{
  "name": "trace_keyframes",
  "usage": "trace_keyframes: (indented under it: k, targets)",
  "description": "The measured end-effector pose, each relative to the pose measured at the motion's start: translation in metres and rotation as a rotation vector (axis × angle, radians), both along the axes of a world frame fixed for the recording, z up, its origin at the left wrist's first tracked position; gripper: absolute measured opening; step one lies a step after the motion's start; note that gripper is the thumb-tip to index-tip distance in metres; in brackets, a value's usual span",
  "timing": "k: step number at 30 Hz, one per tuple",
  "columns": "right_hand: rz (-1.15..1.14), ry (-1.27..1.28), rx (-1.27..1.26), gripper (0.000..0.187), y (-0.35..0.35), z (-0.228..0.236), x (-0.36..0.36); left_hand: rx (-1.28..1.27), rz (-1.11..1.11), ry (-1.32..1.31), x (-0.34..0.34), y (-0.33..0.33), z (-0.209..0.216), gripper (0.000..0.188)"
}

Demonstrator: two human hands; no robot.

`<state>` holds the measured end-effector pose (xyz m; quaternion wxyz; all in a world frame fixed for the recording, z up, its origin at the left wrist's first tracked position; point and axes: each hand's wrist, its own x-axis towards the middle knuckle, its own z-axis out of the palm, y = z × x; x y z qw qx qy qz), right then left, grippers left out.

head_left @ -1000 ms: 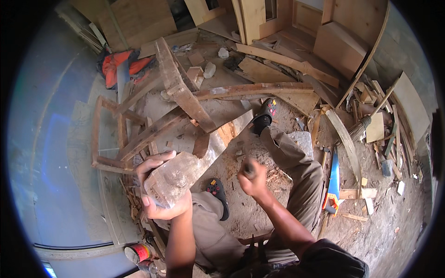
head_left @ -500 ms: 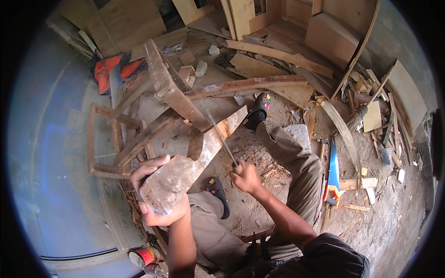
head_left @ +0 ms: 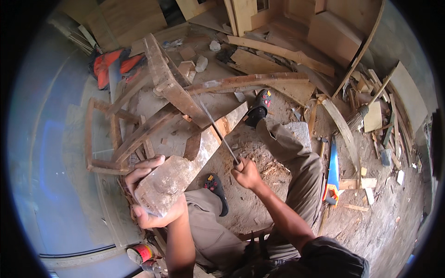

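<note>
My left hand (head_left: 160, 214) wraps round the near end of a worn, whitish wooden board (head_left: 174, 178), its thumb below and fingers over the far side. The board slants away up to the right, with a notch and a fresher, orange-brown patch near its far end. My right hand (head_left: 247, 173) is closed on the dark handle of a long, thin metal file (head_left: 223, 141). The file's narrow blade lies across the board beside the fresh patch and points up to the left. Behind the board, a jointed wooden frame (head_left: 174, 95) of old beams stands on the floor.
A handsaw (head_left: 333, 169) with a blue blade and a hammer (head_left: 323, 144) lie right of my leg. Scrap wood and a broom (head_left: 359, 116) fill the right side. An orange cloth (head_left: 109, 67) lies at the far left; a can (head_left: 139, 253) stands near me.
The file has slid farther up and left across the board, with my right hand shifting slightly. My left hand and the board have dipped slightly left.
</note>
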<state>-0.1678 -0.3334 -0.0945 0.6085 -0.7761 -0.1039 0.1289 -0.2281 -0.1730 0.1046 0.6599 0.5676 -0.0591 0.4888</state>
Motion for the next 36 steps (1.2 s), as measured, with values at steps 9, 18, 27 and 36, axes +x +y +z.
trace_keyframes:
  k: [9, 18, 27, 36]
  targets:
    - [-0.067, -0.261, 0.258, 0.010, -0.008, 0.109, -0.011, 0.047, 0.017, 0.018, -0.008, 0.003, 0.003, 0.066]
    - [-0.079, 0.025, -0.058, 0.026, -0.004, 0.029, -0.004, 0.024, 0.072, 0.044, -0.005, 0.011, -0.001, 0.066]
    - [0.003, 0.257, -0.081, 0.025, 0.000, -0.007, 0.014, -0.023, 0.048, 0.008, 0.001, -0.006, 0.001, 0.066]
    - [-0.011, -0.197, 0.178, 0.018, 0.000, 0.086, -0.008, -0.146, 0.161, 0.053, -0.007, 0.021, -0.002, 0.063]
